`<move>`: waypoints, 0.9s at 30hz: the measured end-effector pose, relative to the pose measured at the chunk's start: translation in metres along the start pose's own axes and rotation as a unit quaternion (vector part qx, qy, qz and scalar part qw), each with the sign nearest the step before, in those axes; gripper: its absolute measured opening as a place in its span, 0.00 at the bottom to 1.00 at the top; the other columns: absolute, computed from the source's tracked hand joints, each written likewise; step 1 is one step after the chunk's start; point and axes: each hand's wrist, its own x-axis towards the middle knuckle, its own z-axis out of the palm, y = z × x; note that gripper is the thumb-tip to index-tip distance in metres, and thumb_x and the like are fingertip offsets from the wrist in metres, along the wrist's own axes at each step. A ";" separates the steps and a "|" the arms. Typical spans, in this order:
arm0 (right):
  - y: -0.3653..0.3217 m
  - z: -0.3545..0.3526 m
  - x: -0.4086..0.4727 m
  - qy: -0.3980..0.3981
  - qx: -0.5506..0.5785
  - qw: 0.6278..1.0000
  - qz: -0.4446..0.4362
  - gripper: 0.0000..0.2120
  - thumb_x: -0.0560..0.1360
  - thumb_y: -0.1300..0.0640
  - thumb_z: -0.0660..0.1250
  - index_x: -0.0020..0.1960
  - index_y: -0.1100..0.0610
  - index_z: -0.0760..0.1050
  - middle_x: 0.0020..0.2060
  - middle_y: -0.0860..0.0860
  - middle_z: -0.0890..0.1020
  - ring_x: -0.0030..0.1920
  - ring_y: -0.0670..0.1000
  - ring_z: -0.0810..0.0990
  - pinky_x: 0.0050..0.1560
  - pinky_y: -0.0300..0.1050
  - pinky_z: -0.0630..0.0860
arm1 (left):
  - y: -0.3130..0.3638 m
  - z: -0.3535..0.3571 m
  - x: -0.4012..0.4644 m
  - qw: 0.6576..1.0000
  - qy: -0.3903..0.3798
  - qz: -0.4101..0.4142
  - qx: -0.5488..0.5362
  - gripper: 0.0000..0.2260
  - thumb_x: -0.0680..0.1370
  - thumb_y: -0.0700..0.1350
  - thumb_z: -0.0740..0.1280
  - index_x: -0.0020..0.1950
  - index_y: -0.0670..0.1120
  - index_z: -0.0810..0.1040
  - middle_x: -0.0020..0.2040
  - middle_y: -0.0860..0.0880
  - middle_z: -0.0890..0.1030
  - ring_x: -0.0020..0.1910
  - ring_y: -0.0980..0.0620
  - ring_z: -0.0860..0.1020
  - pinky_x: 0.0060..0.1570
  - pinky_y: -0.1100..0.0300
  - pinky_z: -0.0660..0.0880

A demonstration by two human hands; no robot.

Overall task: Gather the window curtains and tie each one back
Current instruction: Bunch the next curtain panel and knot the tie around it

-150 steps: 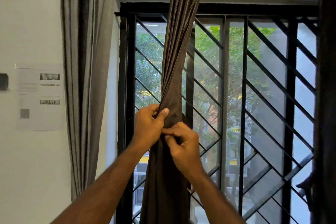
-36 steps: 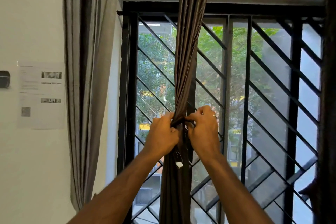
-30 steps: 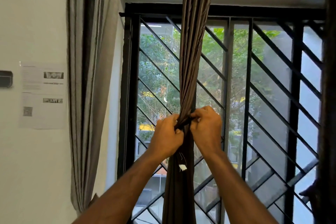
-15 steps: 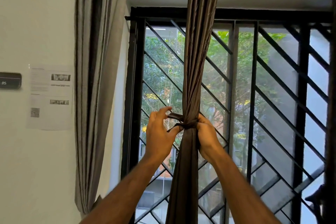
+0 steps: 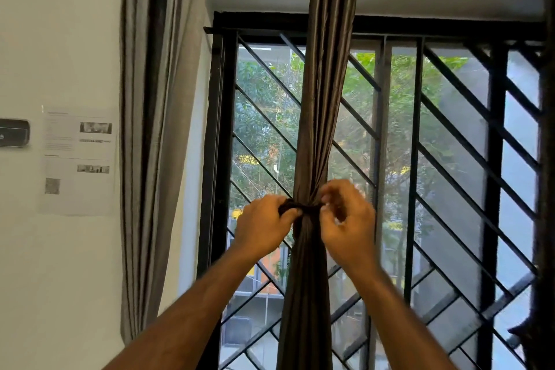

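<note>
Brown curtain (image 5: 326, 99) is hung in a gathered bundle before the black window grille (image 5: 450, 159), cinched at mid-height by a dark tie band (image 5: 303, 207). Grey curtain (image 5: 150, 129) is seen loose at the wall edge. Band's left end is gripped by left hand (image 5: 264, 227); right hand (image 5: 348, 219), fingers curled, is held pinching at the knot.
</note>
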 end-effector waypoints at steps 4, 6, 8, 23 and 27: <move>-0.004 0.006 -0.006 -0.055 -0.032 0.998 -0.001 0.06 0.78 0.63 0.68 0.44 0.54 0.78 0.32 0.45 0.78 0.34 0.46 0.78 0.33 0.38 0.73 | 0.014 0.000 -0.001 0.985 -0.042 -0.027 -0.165 0.08 0.72 0.52 0.65 0.38 0.48 0.77 0.33 0.51 0.78 0.35 0.47 0.78 0.42 0.45 0.76; -0.004 0.011 -0.008 -0.036 -0.019 0.995 0.093 0.10 0.79 0.49 0.68 0.41 0.51 0.77 0.30 0.47 0.79 0.32 0.45 0.80 0.35 0.44 0.79 | 0.022 0.002 -0.003 0.956 -0.055 -0.039 -0.287 0.08 0.72 0.50 0.65 0.37 0.47 0.78 0.33 0.47 0.79 0.36 0.44 0.79 0.41 0.44 0.77; -0.006 0.017 -0.012 -0.034 -0.013 0.981 0.193 0.19 0.76 0.35 0.65 0.40 0.50 0.77 0.32 0.48 0.83 0.34 0.47 0.84 0.39 0.54 0.82 | 0.031 0.002 -0.008 0.927 -0.054 -0.067 -0.365 0.13 0.79 0.46 0.62 0.35 0.44 0.73 0.27 0.51 0.76 0.28 0.53 0.77 0.30 0.57 0.74; -0.006 0.003 -0.013 -0.071 0.419 0.773 0.471 0.08 0.83 0.55 0.64 0.48 0.59 0.76 0.43 0.60 0.84 0.36 0.56 0.81 0.40 0.53 0.77 | 0.014 0.003 -0.024 0.935 -0.157 -0.096 -0.302 0.08 0.83 0.39 0.63 0.48 0.41 0.80 0.36 0.44 0.82 0.31 0.45 0.81 0.23 0.59 0.73; -0.008 0.011 -0.010 -0.096 0.341 0.819 0.451 0.11 0.83 0.56 0.65 0.44 0.60 0.75 0.33 0.58 0.77 0.31 0.54 0.75 0.31 0.47 0.73 | 0.012 0.009 -0.026 0.975 -0.158 0.019 -0.157 0.04 0.71 0.40 0.68 0.38 0.48 0.79 0.35 0.44 0.83 0.33 0.43 0.82 0.36 0.45 0.80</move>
